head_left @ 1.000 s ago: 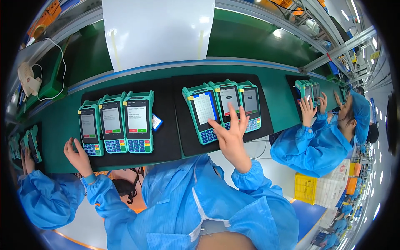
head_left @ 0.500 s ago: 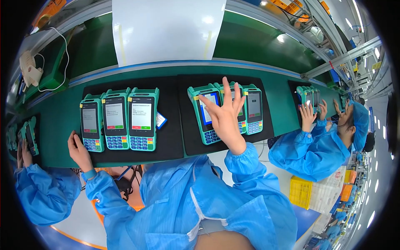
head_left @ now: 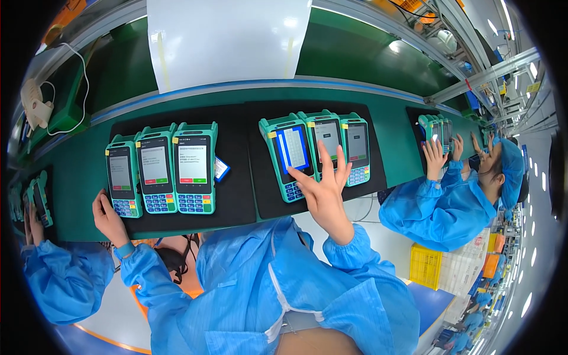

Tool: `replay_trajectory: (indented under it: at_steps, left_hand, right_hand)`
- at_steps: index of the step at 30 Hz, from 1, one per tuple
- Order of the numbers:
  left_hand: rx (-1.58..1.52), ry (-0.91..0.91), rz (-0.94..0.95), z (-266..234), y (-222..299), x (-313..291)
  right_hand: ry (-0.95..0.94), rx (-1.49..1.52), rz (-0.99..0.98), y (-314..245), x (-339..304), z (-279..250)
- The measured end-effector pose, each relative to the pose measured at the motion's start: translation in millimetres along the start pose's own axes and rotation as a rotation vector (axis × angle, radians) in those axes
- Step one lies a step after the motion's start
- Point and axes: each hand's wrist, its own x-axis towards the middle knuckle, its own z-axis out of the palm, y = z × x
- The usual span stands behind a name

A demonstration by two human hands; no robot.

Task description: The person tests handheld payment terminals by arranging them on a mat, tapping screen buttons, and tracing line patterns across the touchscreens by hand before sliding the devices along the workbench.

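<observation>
Two groups of three green handheld payment terminals with keypads lie face up on black mats. My right hand [head_left: 326,198] is over the right group, fingers spread and holding nothing. Its thumb tip is at the lower screen edge of the terminal with a blue-bordered grid [head_left: 293,148]; I cannot tell if it touches. The fingers partly cover the middle terminal [head_left: 325,130]; the right terminal [head_left: 357,142] has a grey screen. My left hand [head_left: 110,220] rests open beside the leftmost terminal [head_left: 121,171]. Next to it are a middle terminal [head_left: 155,163] and a right terminal [head_left: 194,160], showing red and green buttons.
A blue-and-white flat piece [head_left: 221,168] pokes out beside the left group. A white sheet [head_left: 228,41] hangs at the back. Co-workers in blue sit at both sides, one at the right [head_left: 449,201]. A white corded device [head_left: 36,106] stands far left.
My right hand has moved down toward me, uncovering more of the right group's screens, and its thumb has come to the blue-bordered screen. The view has shifted slightly. My left hand stays beside the leftmost terminal.
</observation>
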Motion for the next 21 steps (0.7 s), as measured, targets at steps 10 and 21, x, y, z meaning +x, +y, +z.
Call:
replay_trajectory:
  at_steps: [10,21]
  left_hand:
    - [-0.020,-0.013,-0.005,-2.1,1.6,-6.9]
    - [0.004,0.002,0.005,4.3,0.2,-1.0]
  right_hand:
    - [0.182,0.022,-0.034,10.5,55.2,2.9]
    - [0.007,0.016,0.032,16.0,4.9,1.9]
